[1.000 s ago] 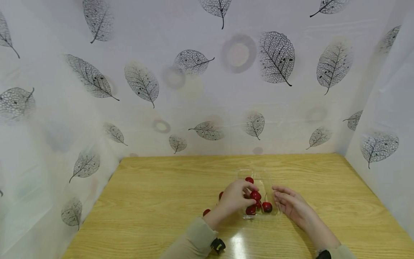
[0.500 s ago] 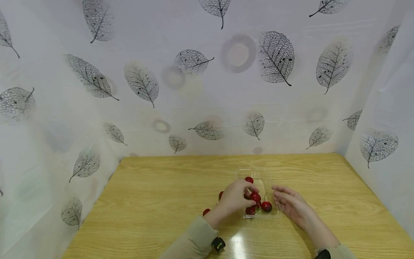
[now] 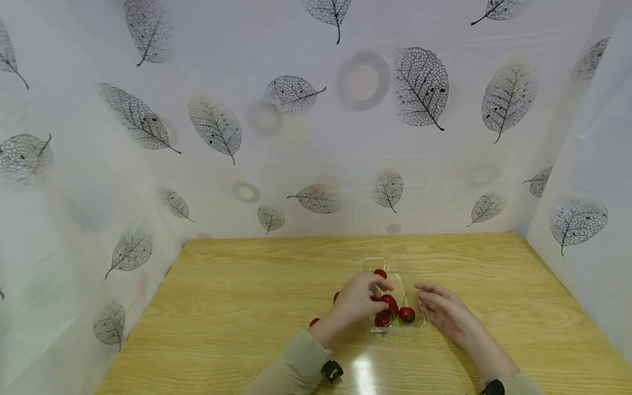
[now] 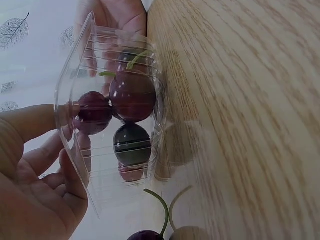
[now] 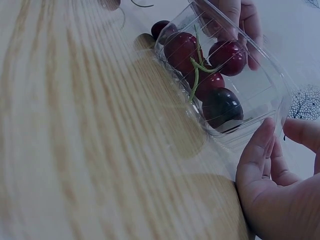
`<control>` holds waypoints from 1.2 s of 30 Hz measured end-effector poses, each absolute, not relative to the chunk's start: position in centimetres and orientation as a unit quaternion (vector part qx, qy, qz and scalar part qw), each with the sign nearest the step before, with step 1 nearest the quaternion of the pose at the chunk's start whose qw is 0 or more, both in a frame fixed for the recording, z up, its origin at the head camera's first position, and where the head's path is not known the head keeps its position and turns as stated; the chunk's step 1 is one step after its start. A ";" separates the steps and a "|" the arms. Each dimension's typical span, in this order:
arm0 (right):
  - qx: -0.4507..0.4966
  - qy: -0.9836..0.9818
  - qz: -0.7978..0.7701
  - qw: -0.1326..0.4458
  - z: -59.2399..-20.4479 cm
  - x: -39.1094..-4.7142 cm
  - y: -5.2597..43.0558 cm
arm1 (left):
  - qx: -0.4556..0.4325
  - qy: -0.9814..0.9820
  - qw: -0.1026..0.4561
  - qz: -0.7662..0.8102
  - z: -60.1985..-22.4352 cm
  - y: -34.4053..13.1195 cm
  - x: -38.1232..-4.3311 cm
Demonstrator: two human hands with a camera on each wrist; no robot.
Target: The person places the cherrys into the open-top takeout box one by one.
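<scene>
A clear plastic container [image 3: 412, 280] on the table holds several dark red cherries [image 3: 407, 314], some with green stems. My left hand [image 3: 354, 299] reaches over its left side, thumb and forefinger parted above a cherry [image 5: 227, 57] in the pile. In the right wrist view a fingertip touches or nearly touches that cherry. My right hand [image 3: 451, 315] is at the container's right side, its fingertips against the clear wall in the right wrist view. Left of the container lie two loose cherries, one [image 3: 314, 322] near my left wrist and another [image 3: 337, 296] farther back.
The wooden table [image 3: 247, 291] extends on both sides of the container. A white covering with a leaf print [image 3: 316, 198] rises behind the table and at its sides. Each wrist wears a dark band, such as the left wristband [image 3: 332, 371].
My left thumb and forefinger have moved apart and the hand has shifted slightly back. The cherry between them sits a little lower in the pile. My right hand keeps its place.
</scene>
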State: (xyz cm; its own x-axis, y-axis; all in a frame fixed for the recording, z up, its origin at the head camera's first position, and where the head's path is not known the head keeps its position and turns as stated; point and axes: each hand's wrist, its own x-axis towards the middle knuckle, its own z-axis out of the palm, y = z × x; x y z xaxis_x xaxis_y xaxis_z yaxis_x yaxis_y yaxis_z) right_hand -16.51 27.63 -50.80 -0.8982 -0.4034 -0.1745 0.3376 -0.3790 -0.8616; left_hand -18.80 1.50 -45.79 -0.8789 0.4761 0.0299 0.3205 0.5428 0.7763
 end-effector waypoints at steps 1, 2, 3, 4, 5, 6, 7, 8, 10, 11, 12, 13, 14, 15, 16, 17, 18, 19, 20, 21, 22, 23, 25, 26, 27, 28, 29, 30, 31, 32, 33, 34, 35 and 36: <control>-0.033 0.510 -0.830 0.223 -50.8 -16.5 27.6 | 0.229 0.871 0.093 0.424 -45.8 1.5 -18.9; -0.033 0.511 -0.830 0.223 -50.8 -16.5 27.6 | 0.230 0.869 0.093 0.428 -45.8 1.4 -18.9; -0.033 0.511 -0.830 0.223 -50.9 -16.5 27.7 | 0.231 0.867 0.093 0.432 -45.8 1.4 -19.0; -0.034 0.511 -0.830 0.223 -50.9 -16.5 27.7 | 0.232 0.865 0.092 0.435 -45.8 1.3 -19.0; -0.034 0.511 -0.830 0.222 -50.9 -16.5 27.7 | 0.232 0.864 0.091 0.437 -45.8 1.3 -19.1; -0.033 0.511 -0.830 0.222 -50.9 -16.5 27.7 | 0.233 0.863 0.090 0.439 -45.7 1.2 -19.1; -0.033 0.511 -0.830 0.222 -50.9 -16.5 27.7 | 0.234 0.862 0.089 0.441 -45.8 1.2 -19.1; -0.034 0.511 -0.830 0.222 -50.9 -16.5 27.7 | 0.234 0.859 0.089 0.446 -45.8 1.1 -19.2; -0.035 0.510 -0.831 0.221 -50.9 -16.5 27.6 | 0.233 0.855 0.088 0.454 -45.7 1.1 -19.3; -0.036 0.509 -0.831 0.221 -50.9 -16.5 27.6 | 0.231 0.853 0.089 0.460 -45.7 1.1 -19.4; -0.036 0.511 -0.830 0.220 -50.9 -16.5 27.6 | 0.231 0.850 0.088 0.465 -45.8 1.1 -19.5; -0.037 0.511 -0.830 0.220 -50.9 -16.5 27.6 | 0.229 0.848 0.087 0.471 -45.8 1.1 -19.6; -0.036 0.513 -0.829 0.219 -50.8 -16.5 27.6 | 0.228 0.846 0.086 0.475 -45.8 1.0 -19.7; -0.034 0.515 -0.828 0.218 -50.8 -16.5 27.6 | 0.227 0.843 0.084 0.480 -45.9 1.0 -19.7; -0.031 0.519 -0.826 0.216 -50.8 -16.5 27.5 | 0.225 0.841 0.084 0.485 -45.9 1.0 -19.8; -0.028 0.522 -0.825 0.215 -50.8 -16.5 27.5 | 0.223 0.838 0.085 0.490 -45.9 0.9 -19.8; -0.024 0.526 -0.823 0.214 -50.8 -16.5 27.5 | 0.221 0.836 0.087 0.495 -45.9 0.9 -19.9; -0.022 0.526 -0.823 0.214 -50.8 -16.6 27.5 | 0.219 0.832 0.090 0.501 -45.9 0.8 -19.8; -0.020 0.529 -0.822 0.213 -50.8 -16.5 27.5 | 0.216 0.830 0.093 0.506 -45.8 0.6 -19.8; -0.018 0.530 -0.821 0.212 -50.8 -16.5 27.5 | 0.214 0.827 0.095 0.511 -45.8 0.5 -19.8; -0.017 0.531 -0.820 0.211 -50.9 -16.5 27.5 | 0.212 0.826 0.096 0.514 -45.7 0.3 -19.7; -0.018 0.530 -0.821 0.212 -50.9 -16.5 27.5 | 0.210 0.825 0.097 0.516 -45.6 0.2 -19.7; -0.022 0.528 -0.822 0.213 -50.9 -16.5 27.5 | 0.207 0.825 0.097 0.517 -45.5 -0.2 -19.7; -0.022 0.528 -0.822 0.212 -50.8 -16.4 27.5 | 0.207 0.826 0.096 0.515 -45.4 -0.4 -19.7; -0.024 0.525 -0.824 0.213 -50.8 -16.4 27.5 | 0.206 0.827 0.094 0.514 -45.4 -0.6 -19.7; -0.025 0.523 -0.825 0.213 -50.8 -16.4 27.5 | 0.206 0.828 0.093 0.512 -45.3 -0.8 -19.7; -0.027 0.521 -0.826 0.214 -50.8 -16.4 27.5 | 0.206 0.829 0.091 0.511 -45.2 -0.9 -19.7; -0.027 0.520 -0.826 0.214 -50.8 -16.4 27.5 | 0.206 0.830 0.089 0.510 -45.2 -1.1 -19.8; -0.028 0.520 -0.826 0.214 -50.8 -16.4 27.5 | 0.207 0.830 0.087 0.510 -45.1 -1.3 -19.8; -0.027 0.521 -0.826 0.214 -50.8 -16.4 27.5 | 0.206 0.831 0.085 0.509 -45.0 -1.4 -19.8; -0.027 0.521 -0.825 0.214 -50.8 -16.4 27.5 | 0.206 0.831 0.084 0.510 -45.0 -1.6 -19.9; -0.027 0.523 -0.825 0.214 -50.8 -16.4 27.5 | 0.206 0.831 0.082 0.509 -45.0 -1.8 -19.9; -0.026 0.524 -0.824 0.214 -50.8 -16.4 27.5 | 0.205 0.832 0.080 0.509 -44.9 -2.0 -19.9; -0.025 0.525 -0.824 0.214 -50.8 -16.4 27.5 | 0.203 0.834 0.079 0.507 -44.9 -2.2 -19.9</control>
State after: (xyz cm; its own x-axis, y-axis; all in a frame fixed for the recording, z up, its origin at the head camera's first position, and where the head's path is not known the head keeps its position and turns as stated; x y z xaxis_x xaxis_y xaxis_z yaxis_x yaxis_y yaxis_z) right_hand -16.44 27.48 -50.80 -0.9075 -0.3783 -0.1824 0.3252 -0.3582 -0.8752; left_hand -19.87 -2.24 -44.94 -0.9050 0.4187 0.0751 0.2591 0.4026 0.8779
